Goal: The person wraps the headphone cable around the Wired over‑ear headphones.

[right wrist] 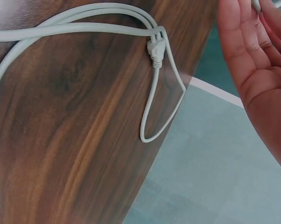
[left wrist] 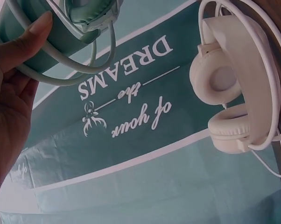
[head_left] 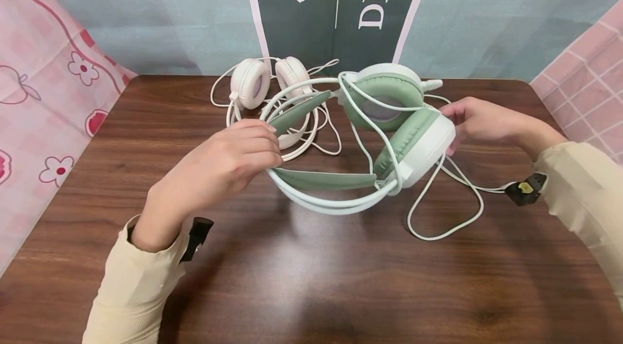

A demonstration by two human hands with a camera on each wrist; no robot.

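Green-and-white headphones (head_left: 421,146) are held above the table, ear cups to the right. My left hand (head_left: 219,157) grips their headband, the thumb lying along its green pad (left wrist: 42,51) in the left wrist view. At the ear cups is my right hand (head_left: 486,119), its fingertips partly hidden behind the nearer cup. In the right wrist view, the thumb and fingers of that hand (right wrist: 264,60) pinch a thin pale cable at the top edge. More of the headphone cable (head_left: 479,206) hangs in a loop below the cups.
White headphones (head_left: 252,84) with a coiled cord lie at the back of the brown wooden table (head_left: 336,290). Behind stands a blue-green cloth with lettering (head_left: 372,14). In the right wrist view, a looped cable with a plug-like piece (right wrist: 156,50) shows over the wood.
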